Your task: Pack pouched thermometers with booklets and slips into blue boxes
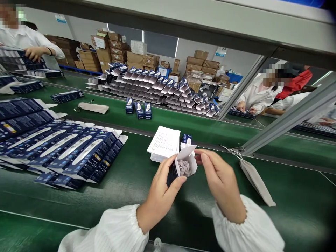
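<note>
My left hand (160, 194) grips a small dark-blue carton (172, 173), its opened end tilted toward me. White flaps stand out around the opening, and a bunched grey drawstring pouch (184, 168) sits inside. At the carton's right edge is my right hand (222, 178), its fingertips at the flap and its thumb apart from the carton; it holds nothing that I can see. Just beyond the carton lies a stack of printed leaflets (165, 141). Another blue carton (187, 139) is partly hidden behind the one in my hand.
Flattened-looking blue thermometer cartons (81, 150) lie in rows at left. A grey pouch (256, 182) is on the right, another pouch (93, 107) farther back. Beyond three small cartons (138, 110) rises a pile of open cartons (154, 87). A metal post (244, 84) stands right; co-workers sit across.
</note>
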Action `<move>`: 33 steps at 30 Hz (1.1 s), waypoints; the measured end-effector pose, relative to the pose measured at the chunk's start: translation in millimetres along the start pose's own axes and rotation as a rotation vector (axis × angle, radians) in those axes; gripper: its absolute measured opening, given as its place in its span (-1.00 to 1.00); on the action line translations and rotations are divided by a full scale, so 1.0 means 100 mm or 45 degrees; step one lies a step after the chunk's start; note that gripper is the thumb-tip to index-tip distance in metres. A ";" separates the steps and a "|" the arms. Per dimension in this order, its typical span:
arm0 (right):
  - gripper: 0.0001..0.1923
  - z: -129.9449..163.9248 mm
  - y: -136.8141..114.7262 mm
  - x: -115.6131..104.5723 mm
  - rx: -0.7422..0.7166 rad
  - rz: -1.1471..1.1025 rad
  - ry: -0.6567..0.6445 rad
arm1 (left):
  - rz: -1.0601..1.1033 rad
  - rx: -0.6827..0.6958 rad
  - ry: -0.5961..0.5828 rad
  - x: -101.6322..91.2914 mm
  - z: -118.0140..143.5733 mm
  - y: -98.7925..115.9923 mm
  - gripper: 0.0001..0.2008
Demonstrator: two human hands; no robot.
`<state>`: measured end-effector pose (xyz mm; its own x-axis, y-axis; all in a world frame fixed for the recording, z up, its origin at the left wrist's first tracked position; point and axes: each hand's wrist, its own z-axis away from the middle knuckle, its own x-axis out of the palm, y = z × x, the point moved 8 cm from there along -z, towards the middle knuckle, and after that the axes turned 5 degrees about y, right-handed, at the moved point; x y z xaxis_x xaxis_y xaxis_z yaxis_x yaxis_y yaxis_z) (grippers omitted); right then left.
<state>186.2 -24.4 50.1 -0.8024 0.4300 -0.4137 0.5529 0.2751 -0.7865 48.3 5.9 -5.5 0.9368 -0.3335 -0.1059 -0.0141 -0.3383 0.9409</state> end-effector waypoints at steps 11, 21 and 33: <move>-0.72 0.31 0.34 0.48 0.511 -0.603 -0.027 | 0.417 -0.441 -0.016 0.23 0.02 -0.06 -0.60; -0.64 0.15 0.03 0.18 -0.322 -0.161 -0.245 | -0.496 0.520 -0.154 -0.09 -0.12 0.40 -0.79; -0.79 0.26 0.10 0.10 -0.139 -0.197 -0.081 | -0.077 0.074 -0.009 -0.10 -0.05 0.24 -0.86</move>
<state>177.8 -39.3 26.0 -0.8902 0.3215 -0.3228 0.4405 0.4269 -0.7897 40.8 5.6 20.1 0.9340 -0.3173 -0.1645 0.0220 -0.4083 0.9126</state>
